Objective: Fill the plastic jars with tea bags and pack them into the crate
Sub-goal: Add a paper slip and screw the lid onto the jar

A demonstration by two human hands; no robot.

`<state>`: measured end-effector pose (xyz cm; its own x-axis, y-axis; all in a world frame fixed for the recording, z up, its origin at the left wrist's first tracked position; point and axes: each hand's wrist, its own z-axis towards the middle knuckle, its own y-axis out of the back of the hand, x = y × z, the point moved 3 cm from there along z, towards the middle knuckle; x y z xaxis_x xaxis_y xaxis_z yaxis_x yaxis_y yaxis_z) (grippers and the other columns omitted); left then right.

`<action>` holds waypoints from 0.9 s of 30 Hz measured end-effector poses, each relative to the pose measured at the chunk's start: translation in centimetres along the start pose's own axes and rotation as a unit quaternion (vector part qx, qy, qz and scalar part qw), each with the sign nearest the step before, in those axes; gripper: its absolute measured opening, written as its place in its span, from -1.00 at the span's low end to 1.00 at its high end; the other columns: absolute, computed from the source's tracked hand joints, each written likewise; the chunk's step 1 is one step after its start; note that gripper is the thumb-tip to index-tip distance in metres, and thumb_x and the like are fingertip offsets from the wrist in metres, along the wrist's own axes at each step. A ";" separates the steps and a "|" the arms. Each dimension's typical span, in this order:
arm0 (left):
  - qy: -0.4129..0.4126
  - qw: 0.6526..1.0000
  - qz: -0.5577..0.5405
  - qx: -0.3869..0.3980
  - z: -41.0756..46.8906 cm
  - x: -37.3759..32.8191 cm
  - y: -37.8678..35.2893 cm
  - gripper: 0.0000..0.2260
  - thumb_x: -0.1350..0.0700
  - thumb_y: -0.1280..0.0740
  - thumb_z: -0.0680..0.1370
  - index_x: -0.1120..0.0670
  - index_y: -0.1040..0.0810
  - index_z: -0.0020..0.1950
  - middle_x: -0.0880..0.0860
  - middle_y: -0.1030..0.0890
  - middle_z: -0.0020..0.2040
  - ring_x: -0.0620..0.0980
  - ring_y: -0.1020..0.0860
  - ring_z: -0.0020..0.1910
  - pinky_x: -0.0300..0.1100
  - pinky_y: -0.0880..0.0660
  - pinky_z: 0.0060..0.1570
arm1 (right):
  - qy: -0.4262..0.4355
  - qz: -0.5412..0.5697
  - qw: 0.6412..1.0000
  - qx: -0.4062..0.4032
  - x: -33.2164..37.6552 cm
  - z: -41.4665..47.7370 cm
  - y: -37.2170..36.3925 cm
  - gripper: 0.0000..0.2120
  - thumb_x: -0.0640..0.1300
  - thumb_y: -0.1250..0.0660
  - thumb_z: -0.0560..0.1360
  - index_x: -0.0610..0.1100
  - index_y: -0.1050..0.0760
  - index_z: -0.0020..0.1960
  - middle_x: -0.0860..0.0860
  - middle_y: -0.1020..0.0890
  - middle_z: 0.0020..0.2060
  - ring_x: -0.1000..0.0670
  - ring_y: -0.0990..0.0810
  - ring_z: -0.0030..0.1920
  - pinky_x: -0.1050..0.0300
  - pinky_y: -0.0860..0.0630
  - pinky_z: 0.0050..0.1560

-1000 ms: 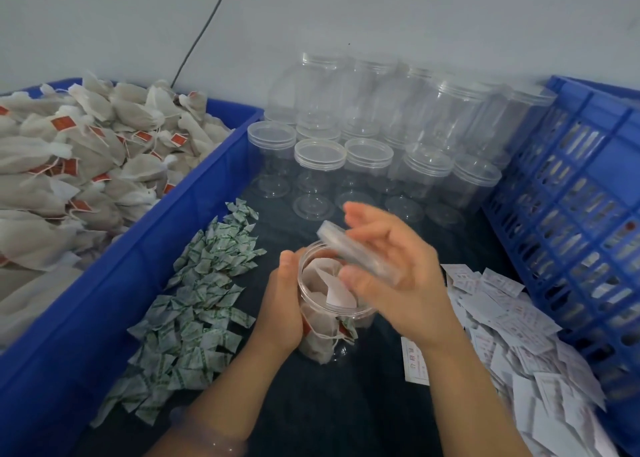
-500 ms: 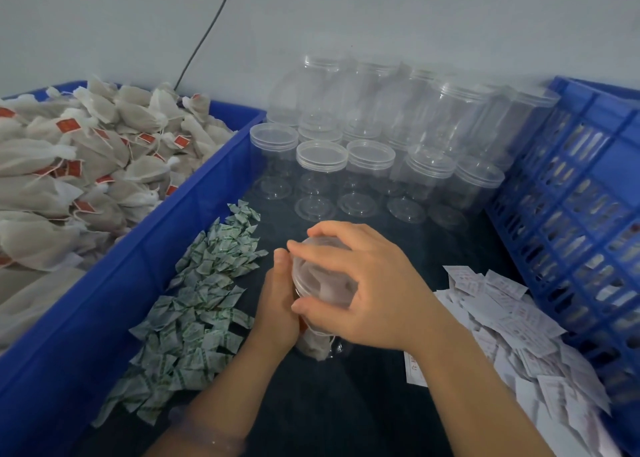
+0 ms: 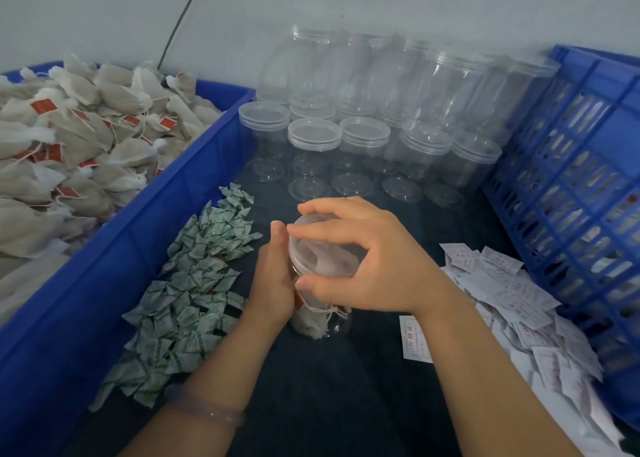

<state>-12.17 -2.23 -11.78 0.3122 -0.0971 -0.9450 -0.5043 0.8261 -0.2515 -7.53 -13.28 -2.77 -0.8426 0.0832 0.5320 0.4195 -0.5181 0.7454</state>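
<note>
Empty jars [image 3: 313, 138] crowding behind.

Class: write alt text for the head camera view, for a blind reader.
The left hand grips a jar of tea bags while the right hand holds its lid on top. Around it: empty jars, green sachets, paper slips, a blue crate.
</note>
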 end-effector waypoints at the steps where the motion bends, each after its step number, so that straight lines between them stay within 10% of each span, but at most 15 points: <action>1: -0.005 1.000 0.020 -0.011 0.0 0.1 0.1 -0.46 -0.26 -0.14 0.56 0.17 -0.62 0.13 0.18 -0.63 -0.10 -0.36 -0.60 -0.17 -0.30 -0.58 -0.09 | 0.002 -0.003 1.000 0.002 0.1 0.0 -0.1 -0.53 0.12 -0.48 0.30 0.07 -0.61 0.19 0.04 -0.56 0.25 0.04 -0.49 0.25 0.03 -0.42 0.28; 6: 0.004 1.000 0.015 -0.023 0.2 0.3 0.3 -0.47 -0.21 0.05 0.55 -0.08 -0.67 -0.23 0.04 -0.67 -0.21 -0.08 -0.63 -0.16 -0.06 -0.56 -0.06 | -0.017 0.018 1.000 0.008 0.2 0.0 -0.3 -0.61 0.10 -0.45 0.32 0.09 -0.64 0.13 0.14 -0.56 0.23 0.11 -0.47 0.25 0.00 -0.41 0.28; 12: 0.002 1.000 -0.018 0.013 0.3 0.5 0.3 -0.49 -0.15 0.05 0.59 -0.11 -0.68 -0.18 0.00 -0.68 -0.19 -0.07 -0.64 -0.09 0.00 -0.54 -0.01 | -0.049 0.043 0.994 0.086 0.4 0.8 0.1 -0.66 0.11 -0.44 0.23 0.22 -0.63 0.01 0.31 -0.52 0.12 0.16 -0.48 0.19 -0.01 -0.44 0.22; 18: 0.032 0.995 -0.086 0.039 0.5 1.4 0.4 -0.51 -0.23 -0.04 0.55 0.07 -0.61 -0.13 0.27 -0.53 -0.06 0.27 -0.49 0.06 0.49 -0.28 0.15 | -0.059 0.005 0.997 0.058 0.7 0.5 -0.4 -0.66 0.13 -0.42 0.19 0.21 -0.58 -0.03 0.34 -0.50 0.06 0.20 -0.46 0.13 0.08 -0.43 0.14; 23: 0.009 0.996 0.022 -0.085 0.1 2.1 0.7 -0.54 -0.29 -0.05 0.53 -0.11 -0.58 -0.35 -0.07 -0.58 -0.37 -0.01 -0.56 -0.25 0.19 -0.52 -0.09 | -0.103 -0.032 0.994 -0.018 0.9 -0.1 -0.8 -0.66 0.16 -0.41 0.21 0.21 -0.57 -0.01 0.33 -0.50 0.04 0.21 -0.43 0.11 0.21 -0.39 0.11; 27: -0.006 0.995 0.045 -0.090 -0.1 1.9 0.5 -0.70 -0.20 -0.20 0.53 -0.11 -0.65 -0.17 -0.02 -0.66 -0.21 -0.06 -0.61 -0.14 0.09 -0.53 0.04 | -0.114 -0.081 0.990 -0.032 1.4 0.2 -1.2 -0.67 0.14 -0.45 0.30 0.18 -0.56 0.05 0.29 -0.49 0.07 0.18 -0.39 0.11 0.41 -0.27 0.01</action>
<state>-11.89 -2.06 -13.70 0.2690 -0.0191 -0.9630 -0.6662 0.7184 -0.2003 -9.11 -12.40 -2.83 -0.7960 0.3559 0.4895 0.2568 -0.5338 0.8057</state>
